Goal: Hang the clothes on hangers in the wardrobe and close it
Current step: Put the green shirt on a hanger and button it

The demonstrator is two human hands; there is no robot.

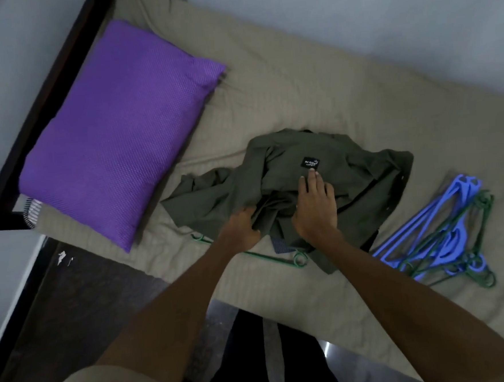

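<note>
Presently, head view, one moment logged.
Shirt: olive-green shirt [288, 170] lies crumpled on the bed sheet [297, 92], near the bed's front edge, between pillow and hanger pile; black label [310, 163] faces up.
Left hand: the left hand [241, 226] has its fingers curled into a fold of the shirt at its near-left edge, gripping the cloth.
Right hand: the right hand [316, 207] rests flat on the shirt, fingers straight, fingertips just below the label.
Hands: close together, not touching.
Green hanger: one green hanger [267, 257] lies partly under the shirt's near edge, hook showing on the sheet.
Hanger pile: blue and green hangers [445, 237] tangled in a heap just right of the shirt.
Pillow: purple pillow [115, 128] at the left, near the dark bed frame [44, 95].
Wardrobe: not visible.
</note>
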